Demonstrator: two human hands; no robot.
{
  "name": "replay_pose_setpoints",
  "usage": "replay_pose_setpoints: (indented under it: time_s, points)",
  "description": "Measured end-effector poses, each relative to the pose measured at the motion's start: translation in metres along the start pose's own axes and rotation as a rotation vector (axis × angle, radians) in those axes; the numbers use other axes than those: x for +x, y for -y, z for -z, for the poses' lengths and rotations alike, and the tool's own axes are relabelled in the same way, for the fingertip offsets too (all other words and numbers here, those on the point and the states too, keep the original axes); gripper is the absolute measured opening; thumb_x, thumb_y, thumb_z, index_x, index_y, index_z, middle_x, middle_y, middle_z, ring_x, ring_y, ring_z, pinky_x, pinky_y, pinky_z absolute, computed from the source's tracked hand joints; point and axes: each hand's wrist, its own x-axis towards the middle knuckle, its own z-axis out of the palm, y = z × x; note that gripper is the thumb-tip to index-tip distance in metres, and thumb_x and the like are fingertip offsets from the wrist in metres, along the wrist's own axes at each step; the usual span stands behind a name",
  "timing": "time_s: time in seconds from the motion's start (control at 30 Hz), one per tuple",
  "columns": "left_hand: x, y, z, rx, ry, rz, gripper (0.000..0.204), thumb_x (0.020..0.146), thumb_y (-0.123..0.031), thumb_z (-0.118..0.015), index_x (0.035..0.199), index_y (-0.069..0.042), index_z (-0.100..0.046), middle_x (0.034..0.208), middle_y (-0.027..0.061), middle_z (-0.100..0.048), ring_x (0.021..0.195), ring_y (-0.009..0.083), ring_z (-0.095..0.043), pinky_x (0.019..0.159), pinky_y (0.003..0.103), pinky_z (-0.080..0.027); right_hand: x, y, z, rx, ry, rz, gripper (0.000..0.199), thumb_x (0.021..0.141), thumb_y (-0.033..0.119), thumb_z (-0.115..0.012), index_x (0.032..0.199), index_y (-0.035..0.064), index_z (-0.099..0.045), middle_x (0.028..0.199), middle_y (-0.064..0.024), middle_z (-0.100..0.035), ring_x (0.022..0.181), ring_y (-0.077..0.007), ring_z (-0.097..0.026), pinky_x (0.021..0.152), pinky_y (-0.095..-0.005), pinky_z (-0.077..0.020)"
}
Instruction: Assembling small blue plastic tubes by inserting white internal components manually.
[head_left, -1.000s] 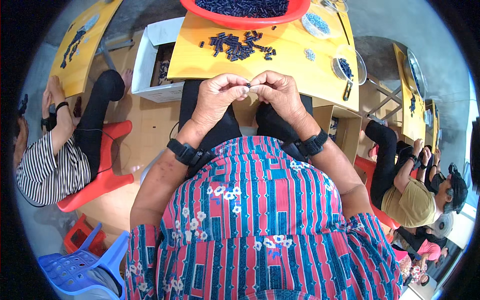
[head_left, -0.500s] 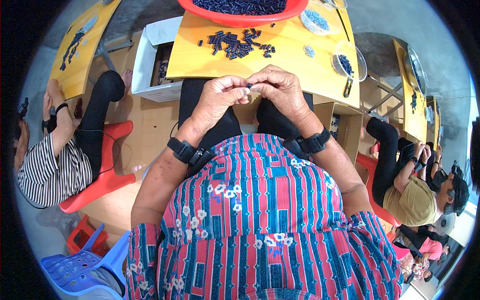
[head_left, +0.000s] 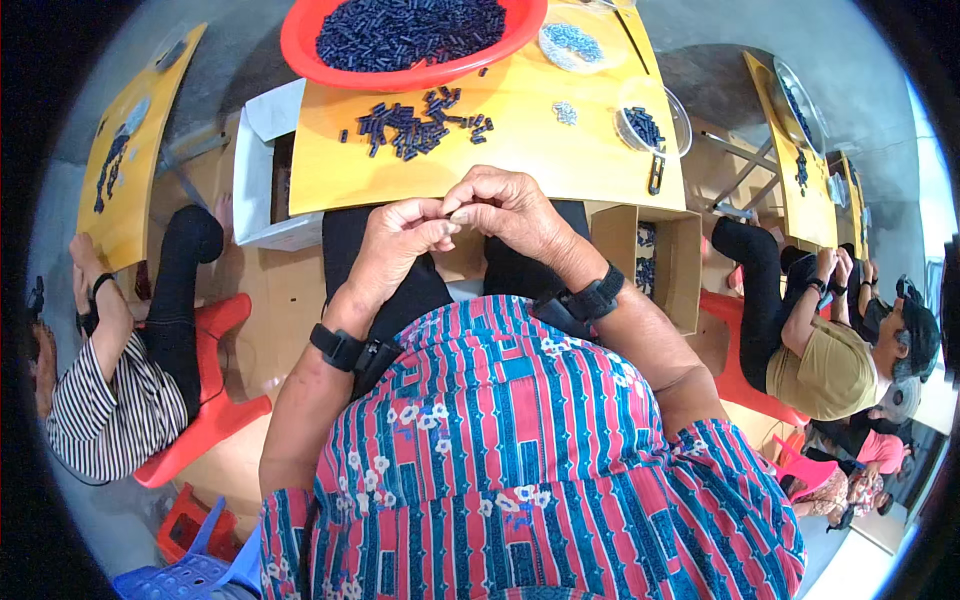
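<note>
My left hand (head_left: pixel 398 240) and my right hand (head_left: pixel 512 214) meet fingertip to fingertip over my lap, just off the table's near edge. Both are closed in a pinch, and whatever lies between the fingertips is hidden now. Beyond them on the yellow table (head_left: pixel 330 180) is a loose pile of small dark-blue tubular pieces (head_left: pixel 408 130). Behind that pile, a red basin (head_left: pixel 300 62) holds a great heap of similar pieces. A little heap of small pale parts (head_left: pixel 565 113) lies to the right of the pile.
Toward the table's right edge stand a clear tub (head_left: pixel 683 130) of dark pieces and a small black tool (head_left: pixel 656 174). A clear dish (head_left: pixel 550 52) of pale bits is farther back. Boxes, one white (head_left: pixel 255 200) and one brown (head_left: pixel 682 265), flank my knees. People sit at side tables.
My view has shifted, showing more of the red basin. Both hands stay together in a pinch; the small dark piece seen between the fingertips before is now covered by fingers.
</note>
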Motion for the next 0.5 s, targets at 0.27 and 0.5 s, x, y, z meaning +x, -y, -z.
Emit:
replay_pose_setpoints:
  time_s: [0.27, 0.5]
  points:
    - [0.011, 0.003, -0.008, 0.021, 0.07, -0.032, 0.012, 0.086, -0.008, -0.064, 0.095, -0.001, -0.064, 0.088, 0.0033, -0.064, 0.074, 0.0071, -0.059, 0.069, 0.022, -0.051, -0.007, -0.002, 0.015, 0.065, -0.028, -0.067, 0.008, 0.081, 0.002, -0.066, 0.088, 0.0032, -0.069, 0.08, -0.0041, -0.063, 0.079, -0.013, -0.06, 0.074, -0.0262, -0.0488]
    - [0.002, 0.004, -0.002, 0.229, -0.037, -0.059, 0.009, 0.084, -0.002, -0.063, 0.093, 0.0, -0.064, 0.086, 0.0002, -0.063, 0.074, 0.005, -0.056, 0.069, 0.021, -0.049, -0.014, -0.04, 0.084, -0.604, -0.708, -0.248, 0.015, 0.077, 0.011, -0.066, 0.092, 0.0065, -0.069, 0.079, -0.0142, -0.064, 0.072, -0.0254, -0.063, 0.069, -0.0335, -0.0501]
